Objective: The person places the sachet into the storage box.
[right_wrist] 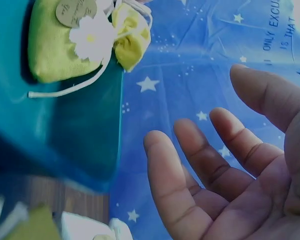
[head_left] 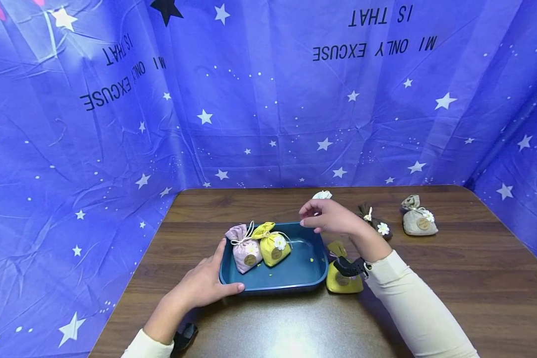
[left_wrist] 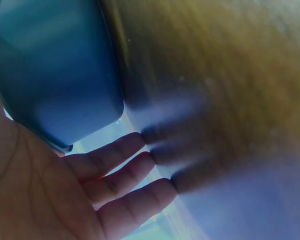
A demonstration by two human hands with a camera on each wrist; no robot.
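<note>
My left hand (head_left: 204, 281) is at the left end of a blue tray (head_left: 301, 283), thumb along its front rim. The left wrist view shows that palm beside the tray wall, fingers extended over the table. Inside the tray, a light purple drawstring sachet (head_left: 241, 256) leans beside a yellow sachet (head_left: 271, 253), each with a white flower and round tag. My right hand (head_left: 326, 217) hovers over the tray's back right corner. In the right wrist view its fingers (right_wrist: 162, 165) are loosely bent and hold nothing. A darker yellow sachet (head_left: 340, 284), partly hidden by the right wrist, sits against the tray's right side.
Behind the right hand is a white sachet (head_left: 323, 194), mostly hidden. A dark brown sachet (head_left: 375, 226) lies behind the right forearm, and a beige sachet (head_left: 418, 223) stands farther right on the wooden table (head_left: 487, 278). A blue star-patterned cloth (head_left: 268, 124) hangs around the table.
</note>
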